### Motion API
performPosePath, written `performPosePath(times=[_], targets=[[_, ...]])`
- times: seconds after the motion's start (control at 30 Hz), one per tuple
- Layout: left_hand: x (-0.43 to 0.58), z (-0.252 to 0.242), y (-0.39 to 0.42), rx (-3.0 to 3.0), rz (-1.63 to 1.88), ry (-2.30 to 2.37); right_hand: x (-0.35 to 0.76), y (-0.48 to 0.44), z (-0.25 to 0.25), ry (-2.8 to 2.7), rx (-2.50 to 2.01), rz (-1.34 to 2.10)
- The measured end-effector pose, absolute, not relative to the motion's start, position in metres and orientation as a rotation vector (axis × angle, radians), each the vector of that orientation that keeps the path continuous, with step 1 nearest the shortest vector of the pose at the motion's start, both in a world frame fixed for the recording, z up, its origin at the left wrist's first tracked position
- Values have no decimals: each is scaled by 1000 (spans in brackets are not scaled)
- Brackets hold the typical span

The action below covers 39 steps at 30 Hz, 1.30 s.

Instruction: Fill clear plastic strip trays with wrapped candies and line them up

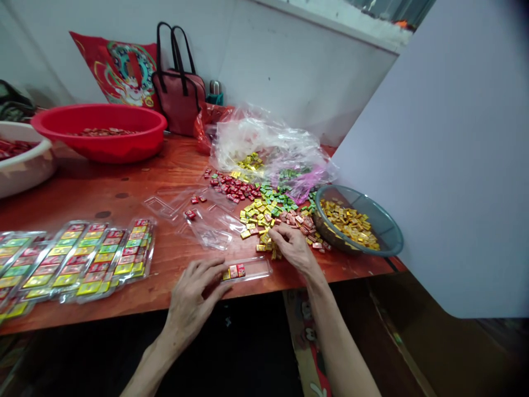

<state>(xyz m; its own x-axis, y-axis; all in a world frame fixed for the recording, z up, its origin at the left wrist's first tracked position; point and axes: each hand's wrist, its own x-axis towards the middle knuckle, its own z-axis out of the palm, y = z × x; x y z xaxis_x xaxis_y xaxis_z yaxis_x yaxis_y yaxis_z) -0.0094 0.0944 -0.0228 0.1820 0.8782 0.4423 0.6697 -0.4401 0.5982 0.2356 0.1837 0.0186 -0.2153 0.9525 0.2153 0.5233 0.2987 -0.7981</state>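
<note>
A clear plastic tray (258, 268) lies near the table's front edge, with a few small red, pink and yellow wrapped pieces (237, 271) at its left end. My left hand (197, 292) is at that end, its thumb and fingers closed around the tray's edge and the pieces. To the right, my right hand (291, 248) reaches into the loose yellow pieces (258, 212), thumb and forefinger pinched together; what is between the fingertips is too small to make out. Red, green and pink pieces lie just beyond that hand.
Filled trays (99, 256) overlap at the left. Behind are a red basin (103, 146), a white basin (25, 171), a bag (182, 105) and plastic bags (256, 138). A bowl of gold pieces (351, 223) stands right, beside a pale panel (446, 165).
</note>
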Motion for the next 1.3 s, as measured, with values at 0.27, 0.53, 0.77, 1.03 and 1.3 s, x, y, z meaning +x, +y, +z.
performPosePath(times=[0.27, 0.53, 0.77, 1.03, 1.3], targets=[[-9, -23, 95, 2201, 1103, 1491, 227, 159, 26, -2129, -1223, 761], [-8, -20, 94, 2181, 1117, 1483, 206, 130, -1, -2323, -1434, 149], [-8, -21, 96, 2179, 1102, 1463, 195, 134, -3, -2467, -1333, -97], [-9, -22, 95, 2175, 1120, 1466, 201, 130, 1, -2368, -1334, 173], [-9, -22, 95, 2251, 1098, 1449, 186, 116, 4, -2108, -1415, 392]])
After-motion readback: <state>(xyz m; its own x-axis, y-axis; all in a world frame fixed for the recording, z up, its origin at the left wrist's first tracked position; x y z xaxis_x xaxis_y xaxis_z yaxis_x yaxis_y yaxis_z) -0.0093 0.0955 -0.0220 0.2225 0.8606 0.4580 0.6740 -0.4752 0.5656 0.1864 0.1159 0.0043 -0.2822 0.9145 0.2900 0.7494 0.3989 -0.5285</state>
